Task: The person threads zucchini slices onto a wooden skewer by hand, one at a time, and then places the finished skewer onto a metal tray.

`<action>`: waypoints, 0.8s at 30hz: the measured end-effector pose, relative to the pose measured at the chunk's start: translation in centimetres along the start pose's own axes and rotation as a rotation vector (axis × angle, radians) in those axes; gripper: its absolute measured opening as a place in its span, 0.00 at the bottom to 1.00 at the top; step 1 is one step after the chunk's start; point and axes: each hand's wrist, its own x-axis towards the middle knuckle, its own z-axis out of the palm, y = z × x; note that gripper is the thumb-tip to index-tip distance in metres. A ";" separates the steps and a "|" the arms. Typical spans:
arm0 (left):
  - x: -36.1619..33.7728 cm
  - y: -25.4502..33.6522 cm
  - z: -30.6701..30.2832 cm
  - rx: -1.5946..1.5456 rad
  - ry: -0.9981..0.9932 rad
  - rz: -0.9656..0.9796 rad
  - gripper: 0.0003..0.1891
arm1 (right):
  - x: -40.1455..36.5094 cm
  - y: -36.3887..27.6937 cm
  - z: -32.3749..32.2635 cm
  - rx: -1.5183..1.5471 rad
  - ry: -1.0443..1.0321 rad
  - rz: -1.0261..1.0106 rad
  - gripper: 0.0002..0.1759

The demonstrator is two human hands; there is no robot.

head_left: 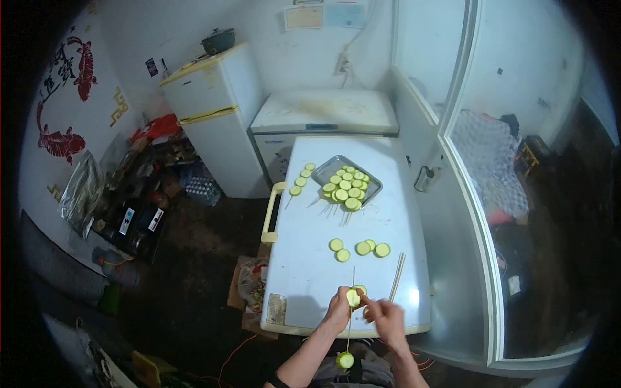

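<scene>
At the near edge of the table, my left hand (336, 313) is closed on a pale green zucchini slice (353, 297). A thin wooden skewer (350, 326) runs up and down at this slice, its tip showing above my fingers. Lower on the skewer, over my lap, hangs another zucchini slice (345, 360). One more slice shows partly behind my left fingers. My right hand (387, 321) is just to the right, fingers curled and slightly blurred, the fingertips close to the held slice. What lies within those fingers is hidden.
Loose zucchini slices (383, 249) lie ahead of my hands on the white table (304, 258). Bare skewers (397, 277) rest at the right. Farther back, a metal tray (328, 167) bears a pile of skewered slices, with another skewer of slices (301, 182) left of it. A glazed partition borders the right.
</scene>
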 end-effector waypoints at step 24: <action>-8.7 -0.6 1.1 -0.064 -0.300 -0.300 0.20 | 12.1 0.6 -0.1 0.124 -0.030 -0.133 0.15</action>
